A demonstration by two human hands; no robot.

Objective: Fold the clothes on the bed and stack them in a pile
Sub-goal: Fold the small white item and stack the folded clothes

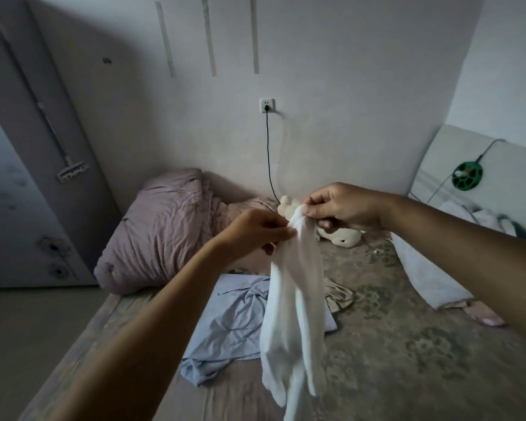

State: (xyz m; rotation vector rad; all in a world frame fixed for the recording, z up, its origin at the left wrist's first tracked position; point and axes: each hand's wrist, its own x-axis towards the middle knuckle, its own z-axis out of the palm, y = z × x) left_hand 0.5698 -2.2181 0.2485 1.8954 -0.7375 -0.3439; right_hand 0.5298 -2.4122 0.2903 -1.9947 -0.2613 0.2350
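Hanging from both hands above the bed (392, 344) is a white garment (292, 314), bunched at its top edge and trailing down in loose folds toward the camera. The left hand (252, 235) is pinching the top of the garment between thumb and curled fingers, and the right hand (340, 208) is gripping the same top edge just beside it, thumb on the cloth and fingers curled.

On the bed, under and behind the hanging garment, a light blue shirt (225, 323) is lying crumpled and unfolded. A beige cloth (339, 294) is lying on the bed to the right of the blue shirt, partly hidden by the garment. At the bed's far left end a pink quilt (161, 226) is sitting heaped up, and a cream soft toy (343, 237) is lying on the bed behind the right hand. A black cable (268, 153) is running down the wall from a socket (267, 105) toward the bed.
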